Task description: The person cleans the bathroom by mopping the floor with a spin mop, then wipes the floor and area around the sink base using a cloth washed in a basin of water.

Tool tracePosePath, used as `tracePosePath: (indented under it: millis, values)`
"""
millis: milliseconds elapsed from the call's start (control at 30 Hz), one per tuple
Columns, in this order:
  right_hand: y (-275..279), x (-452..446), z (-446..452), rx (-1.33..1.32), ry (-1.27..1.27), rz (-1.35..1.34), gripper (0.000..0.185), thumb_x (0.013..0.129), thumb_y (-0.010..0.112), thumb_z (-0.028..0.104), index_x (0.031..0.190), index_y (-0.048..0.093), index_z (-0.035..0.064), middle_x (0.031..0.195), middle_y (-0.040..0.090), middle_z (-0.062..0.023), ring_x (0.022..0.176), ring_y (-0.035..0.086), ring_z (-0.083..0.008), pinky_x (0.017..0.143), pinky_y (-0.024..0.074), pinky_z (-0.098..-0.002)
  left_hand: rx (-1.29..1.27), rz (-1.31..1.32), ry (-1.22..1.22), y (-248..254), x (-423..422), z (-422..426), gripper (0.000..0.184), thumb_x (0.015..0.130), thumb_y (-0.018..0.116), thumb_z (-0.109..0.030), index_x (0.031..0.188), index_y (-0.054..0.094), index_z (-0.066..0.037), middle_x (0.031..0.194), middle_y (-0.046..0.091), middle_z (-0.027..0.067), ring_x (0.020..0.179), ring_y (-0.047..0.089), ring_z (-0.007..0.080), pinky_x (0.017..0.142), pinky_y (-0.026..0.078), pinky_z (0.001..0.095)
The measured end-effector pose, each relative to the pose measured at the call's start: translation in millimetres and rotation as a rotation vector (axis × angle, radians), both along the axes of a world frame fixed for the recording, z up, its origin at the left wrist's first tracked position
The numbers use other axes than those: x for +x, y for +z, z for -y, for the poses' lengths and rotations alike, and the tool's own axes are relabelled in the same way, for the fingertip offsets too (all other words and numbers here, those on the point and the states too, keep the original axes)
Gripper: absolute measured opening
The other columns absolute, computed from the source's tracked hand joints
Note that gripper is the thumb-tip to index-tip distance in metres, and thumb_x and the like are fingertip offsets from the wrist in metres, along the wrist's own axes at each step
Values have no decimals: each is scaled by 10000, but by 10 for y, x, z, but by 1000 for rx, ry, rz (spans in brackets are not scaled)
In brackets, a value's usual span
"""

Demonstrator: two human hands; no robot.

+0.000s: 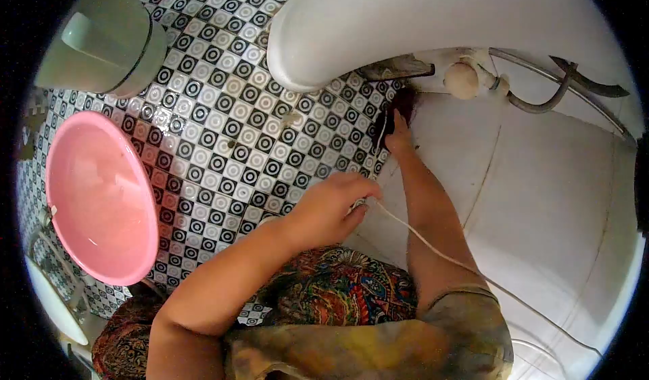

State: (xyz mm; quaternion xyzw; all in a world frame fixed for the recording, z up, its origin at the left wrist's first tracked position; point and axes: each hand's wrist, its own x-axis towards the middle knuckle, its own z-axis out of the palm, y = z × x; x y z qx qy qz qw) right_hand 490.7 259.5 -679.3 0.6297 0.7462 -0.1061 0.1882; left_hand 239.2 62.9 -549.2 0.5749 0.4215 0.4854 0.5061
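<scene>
My left hand (336, 206) is closed, thumb against fingers, round a thin white cord (433, 243). From that hand the cord runs across my right forearm toward the lower right. A second pale strand leads up from near my left fingers to a dark reddish-brown thing (409, 101) low by the wall. At that dark thing my right hand (399, 137) reaches down, its fingers bent against it and partly hidden. I cannot make out what kind of thing it is.
A white basin (378, 22) overhangs the top right, with a drain pipe (541, 104) by the tiled wall (541, 170). At left are a pink tub (101, 197) and a pale green bin (111, 42) on the patterned tile floor (209, 143). Patterned fabric (351, 279) covers my legs.
</scene>
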Motion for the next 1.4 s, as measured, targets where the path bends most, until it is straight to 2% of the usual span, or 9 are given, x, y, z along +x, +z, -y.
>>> tracePosePath:
  millis: [67, 133, 200, 467, 800, 1000, 1100, 1300, 1400]
  values:
    - [126, -13, 165, -26, 34, -67, 737, 672, 479, 18, 1330, 174, 146, 1336, 222, -189, 1215, 246, -349, 975, 273, -385, 57, 10, 39, 3, 19, -67, 269, 712, 534, -27, 972, 516, -93, 920, 541, 117, 878, 505, 306, 765, 420, 349]
    - [215, -216, 505, -41, 246, -180, 699, 698, 512, 183, 1316, 203, 76, 1300, 264, -235, 1133, 343, -389, 957, 246, -459, 73, 21, 55, 87, -16, -133, 271, 705, 537, -23, 967, 516, -90, 925, 539, 116, 883, 502, 303, 767, 419, 349]
    - [189, -319, 811, 66, 445, -290, 603, 735, 502, 137, 1294, 277, 119, 1308, 278, -193, 1167, 324, -342, 963, 274, -406, 124, 24, 112, 111, -33, -199, 284, 695, 536, -12, 968, 511, -85, 934, 534, 113, 883, 495, 301, 775, 412, 351]
    - [211, -242, 915, -87, 199, -810, 686, 682, 573, 266, 1276, 287, 73, 1274, 317, -181, 1146, 350, -311, 962, 254, -408, 89, -14, 36, 175, -76, -71, 271, 701, 530, -25, 964, 506, -83, 922, 537, 117, 879, 494, 311, 788, 397, 374]
    - [138, -985, 1213, 302, 171, -496, 465, 773, 458, 184, 1217, 376, 78, 1141, 434, -106, 1138, 357, -248, 935, 293, -359, 152, -204, -44, 264, -202, -176, 305, 714, 513, -63, 1017, 481, -88, 967, 528, 172, 915, 482, 346, 796, 393, 411]
    - [306, -1303, 1511, 108, 56, -900, 420, 782, 435, 156, 1195, 410, 84, 1130, 448, -93, 1127, 364, -239, 928, 298, -341, 161, -252, -86, 113, -80, -143, 345, 697, 511, -53, 1040, 476, -69, 972, 523, 186, 946, 479, 366, 795, 400, 438]
    - [174, -1036, 1542, 154, 8, -847, 429, 768, 447, 172, 1187, 420, 84, 1145, 436, -103, 1126, 358, -257, 936, 286, -350, 161, -178, -107, 39, -35, -12, 386, 701, 501, -58, 1085, 457, -69, 986, 514, 205, 916, 489, 378, 786, 403, 445]
    - [-241, -647, 1612, 449, -158, -452, 448, 740, 472, 202, 1171, 440, 83, 1176, 413, -124, 1125, 346, -293, 952, 262, -369, 41, -148, -208, 7, -137, 147, 495, 716, 489, -53, 1198, 394, -115, 1037, 503, 210, 952, 474, 371, 809, 399, 436]
    - [-216, -1011, 1703, 379, 5, -672, 462, 702, 463, 154, 1160, 453, 91, 1191, 401, -136, 1126, 340, -307, 967, 243, -377, 90, -113, -126, -137, -198, 271, 500, 722, 509, -63, 1205, 389, -114, 1085, 495, 192, 969, 477, 361, 825, 395, 425]
